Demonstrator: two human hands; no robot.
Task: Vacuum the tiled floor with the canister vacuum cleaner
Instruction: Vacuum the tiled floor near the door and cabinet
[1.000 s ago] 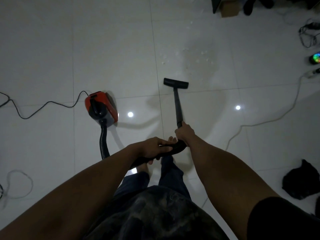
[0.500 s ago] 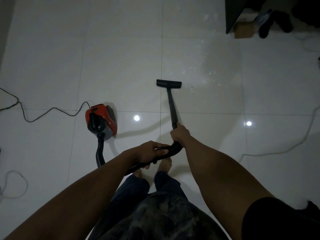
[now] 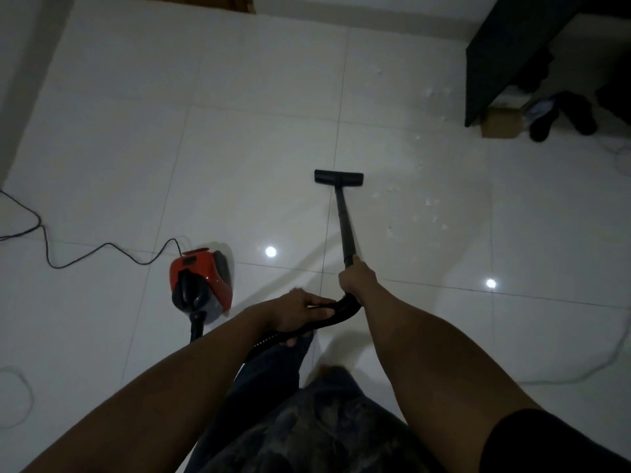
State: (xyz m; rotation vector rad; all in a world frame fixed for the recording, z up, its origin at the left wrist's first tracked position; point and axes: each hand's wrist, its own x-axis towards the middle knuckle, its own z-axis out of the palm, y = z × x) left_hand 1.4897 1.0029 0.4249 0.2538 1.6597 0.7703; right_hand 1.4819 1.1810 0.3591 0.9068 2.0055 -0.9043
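Note:
A red and black canister vacuum (image 3: 201,279) sits on the white tiled floor (image 3: 239,148) to my left. Its black hose (image 3: 196,327) curves up to a bent handle. My left hand (image 3: 297,310) grips the hose end of that handle. My right hand (image 3: 356,279) grips the lower end of the black wand (image 3: 345,223). The wand runs forward to the flat black floor nozzle (image 3: 338,177), which rests on a tile joint. Small white scraps (image 3: 430,213) lie scattered on the tiles just right of the nozzle.
A black power cord (image 3: 68,257) snakes from the canister to the left edge. A dark cabinet (image 3: 505,59) stands at the back right with a cardboard box (image 3: 500,122) and dark shoes (image 3: 560,121) beneath it. A white cable (image 3: 607,356) loops at the right.
The view has tilted up and swung left, bringing the far wall and cabinet into sight. The nozzle has slid left, away from the scraps. Both hands keep their hold.

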